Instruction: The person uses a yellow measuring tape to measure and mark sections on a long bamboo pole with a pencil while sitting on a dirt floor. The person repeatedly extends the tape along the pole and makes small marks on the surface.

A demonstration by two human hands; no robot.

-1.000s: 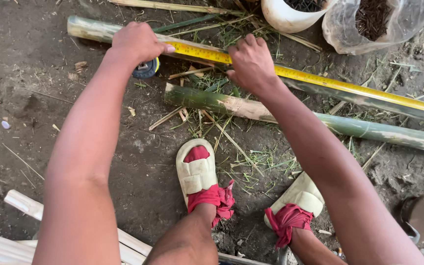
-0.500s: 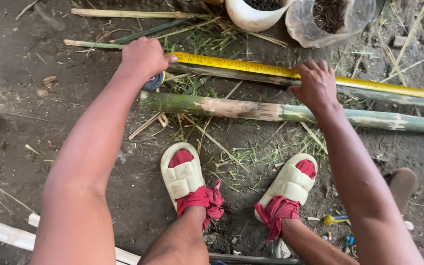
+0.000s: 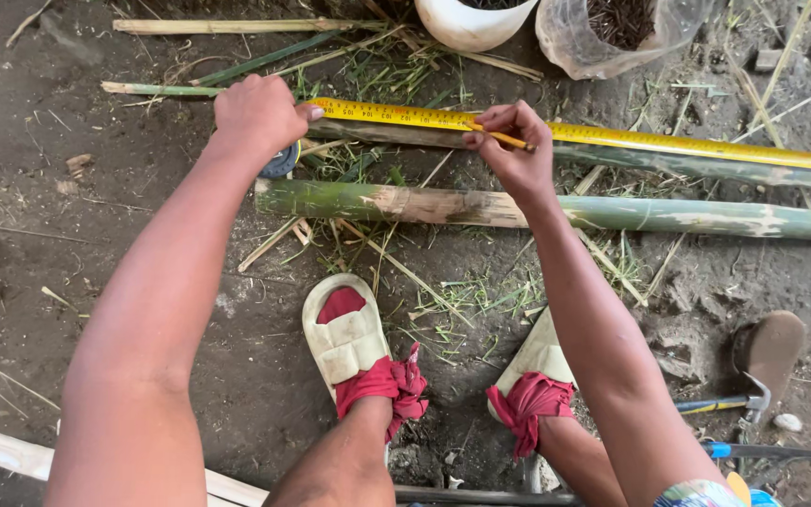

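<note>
Left hand [image 3: 257, 117] fisted, pinning tape [image 3: 612, 138] end on far bamboo [image 3: 668, 164]. Right hand [image 3: 516, 150] pinching pencil [image 3: 501, 138] at tape. Tape likely thin, springy: hold flat. Near bamboo [image 3: 556, 208] alongside.

A long yellow metal measuring tape [image 3: 612, 138] with black markings lies by a mottled green-and-tan bamboo pole [image 3: 518, 208] on the dark brown dirt ground [image 3: 49, 235], near cream sandals [image 3: 349, 338] over red socks, a white pot [image 3: 466, 23], and a yellow pencil [image 3: 499, 138].
</note>
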